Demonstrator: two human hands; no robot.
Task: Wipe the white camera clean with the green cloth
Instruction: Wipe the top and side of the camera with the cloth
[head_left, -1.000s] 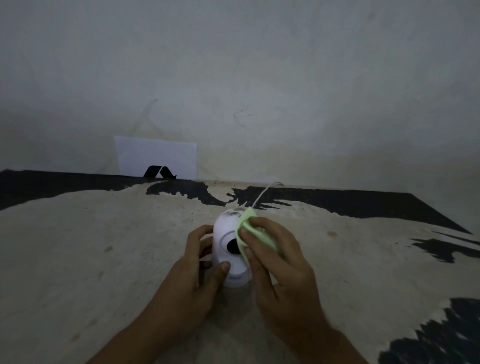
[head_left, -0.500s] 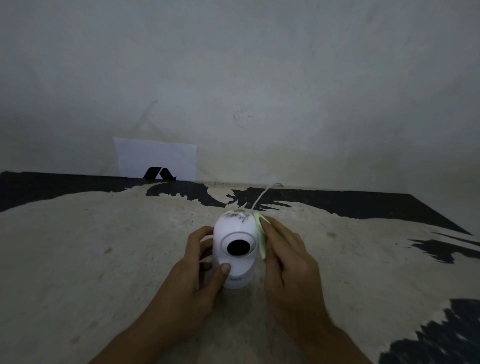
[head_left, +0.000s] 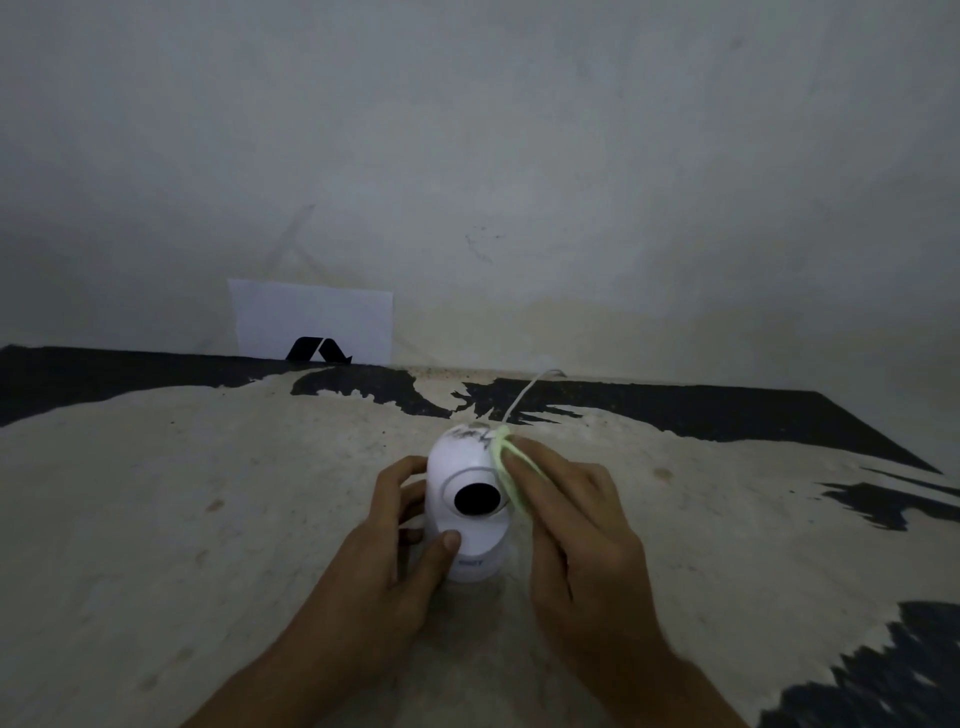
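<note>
The white camera (head_left: 464, 470) stands upright on the worn table, its round black lens facing me and dark smudges on its top. My left hand (head_left: 387, 558) grips the camera's base and left side, thumb on the front. My right hand (head_left: 576, 530) presses the green cloth (head_left: 506, 470) flat against the camera's right side; only the cloth's edge shows past my fingers. A thin white cable (head_left: 524, 395) runs from behind the camera toward the wall.
The table top (head_left: 208, 519) is beige with peeling black patches. A white card with a black logo (head_left: 311, 322) leans against the wall at the back left. The grey wall rises just behind the table.
My right hand slid the green cloth off the camera's front and lens round to its right side, then slightly up. The lens is uncovered. My left hand kept its grip.
</note>
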